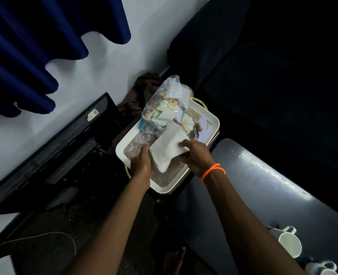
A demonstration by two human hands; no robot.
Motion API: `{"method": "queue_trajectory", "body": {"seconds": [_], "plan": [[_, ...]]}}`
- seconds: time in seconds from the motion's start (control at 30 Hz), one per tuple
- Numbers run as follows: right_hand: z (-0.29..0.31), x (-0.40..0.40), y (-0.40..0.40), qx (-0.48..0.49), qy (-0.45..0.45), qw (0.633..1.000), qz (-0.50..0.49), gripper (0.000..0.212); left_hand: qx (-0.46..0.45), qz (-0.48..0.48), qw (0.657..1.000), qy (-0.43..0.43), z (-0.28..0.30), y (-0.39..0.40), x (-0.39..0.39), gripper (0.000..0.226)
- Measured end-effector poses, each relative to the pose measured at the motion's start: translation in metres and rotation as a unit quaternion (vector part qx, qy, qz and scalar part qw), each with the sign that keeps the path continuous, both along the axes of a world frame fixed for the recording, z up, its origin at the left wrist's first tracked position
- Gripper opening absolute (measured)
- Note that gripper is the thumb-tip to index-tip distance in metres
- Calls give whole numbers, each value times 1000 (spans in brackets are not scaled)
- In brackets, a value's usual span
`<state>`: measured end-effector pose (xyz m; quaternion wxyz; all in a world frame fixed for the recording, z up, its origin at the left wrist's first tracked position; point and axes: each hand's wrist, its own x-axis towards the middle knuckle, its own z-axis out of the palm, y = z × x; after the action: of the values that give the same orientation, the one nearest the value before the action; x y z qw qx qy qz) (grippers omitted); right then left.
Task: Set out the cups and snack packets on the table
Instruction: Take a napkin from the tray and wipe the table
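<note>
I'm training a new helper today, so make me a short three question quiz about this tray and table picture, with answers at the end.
1. True or false: the white tray is bare.
2. Which wrist wears the orange bracelet?
3. Multiple choice: where are the white cups? A) on the tray B) on the dark table C) in the left hand

Key
1. False. A clear plastic bag of snack packets sits over it, along with a clear glass item.
2. The right one; the right hand holds a white paper packet.
3. B, at the lower right of the view.
</note>
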<state>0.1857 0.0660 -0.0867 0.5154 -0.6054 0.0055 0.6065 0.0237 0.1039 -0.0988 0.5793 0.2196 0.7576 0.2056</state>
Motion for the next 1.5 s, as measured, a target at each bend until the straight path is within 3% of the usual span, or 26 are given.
{"method": "queue_trajectory", "body": {"seconds": [0.1, 0.2, 0.33, 0.5, 0.7, 0.9, 1.0, 1.17, 1.33, 1.4, 1.5], "plan": [[4, 16, -29, 9, 89, 995, -46, 35, -72, 4, 953, -294, 3, -14, 14, 73], [6, 31, -57, -2, 122, 991, -55, 41, -74, -31, 912, -403, 2, -25, 28, 76], [11, 51, -86, -51, 8, 999, -7, 42, -39, -64, 934, -349, -3, -42, 50, 40], [24, 75, -116, -106, -140, 984, 33, 40, -3, -152, 935, -321, 6, -65, 77, 26], [36, 100, -171, -92, -268, 951, 124, 31, -5, -233, 916, -326, 26, -108, 116, 38], [45, 126, -239, -74, -160, 984, 5, 29, -16, -291, 902, -317, 42, -154, 145, 48], [50, 135, -285, -75, -164, 983, -43, 21, -33, -336, 891, -304, 52, -185, 161, 45], [62, 139, -367, -110, -352, 920, -129, 19, -61, -379, 893, -235, 56, -265, 206, 40], [65, 140, -450, -66, -270, 939, -201, 38, -101, -368, 899, -213, 46, -364, 239, 40], [62, 137, -482, -103, -277, 924, -244, 42, -117, -369, 897, -214, 43, -397, 250, 36], [59, 131, -529, -188, -382, 867, -260, 39, -156, -391, 883, -206, 47, -443, 267, 32]]}}
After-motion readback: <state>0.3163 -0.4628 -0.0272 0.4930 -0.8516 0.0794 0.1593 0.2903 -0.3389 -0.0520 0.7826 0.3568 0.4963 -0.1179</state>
